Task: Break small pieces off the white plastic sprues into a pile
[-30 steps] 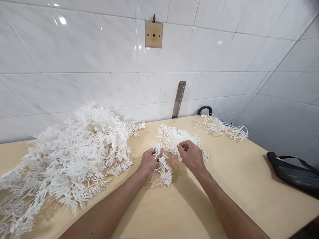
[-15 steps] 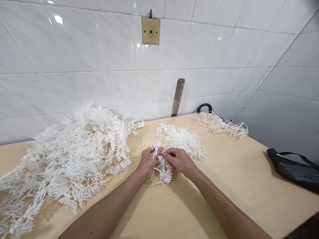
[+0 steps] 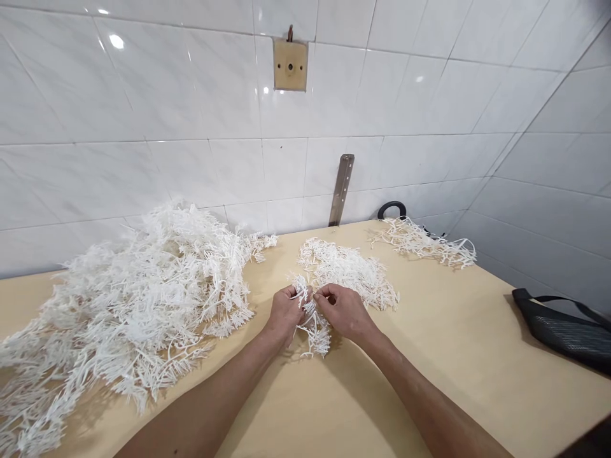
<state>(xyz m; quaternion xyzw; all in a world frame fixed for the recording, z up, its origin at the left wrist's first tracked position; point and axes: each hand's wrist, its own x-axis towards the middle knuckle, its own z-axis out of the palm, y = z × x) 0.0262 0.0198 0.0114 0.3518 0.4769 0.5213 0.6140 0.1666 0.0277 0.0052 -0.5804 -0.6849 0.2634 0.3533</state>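
Note:
My left hand (image 3: 285,313) is closed around a white branching plastic sprig (image 3: 317,336), whose fine twigs stick out above and below the fingers. Close against it, my right hand (image 3: 344,310) pinches at the same sprig with thumb and forefinger; the exact spot between the fingertips is too small to make out. Just behind the hands lies a flat heap of short white pieces (image 3: 351,270). On the left a large tangled pile of white branching sprigs (image 3: 157,299) spreads over the table.
Bare white stems (image 3: 424,242) lie at the back right of the wooden table (image 3: 458,343). A black ring-shaped handle (image 3: 392,208) shows behind them. A black bag (image 3: 563,331) rests at the right edge. A metal strip (image 3: 342,189) stands against the tiled wall (image 3: 229,172).
Both hands stay at the sprig with only slight finger movement. The whole view has shifted a little, so things appear slightly lower.

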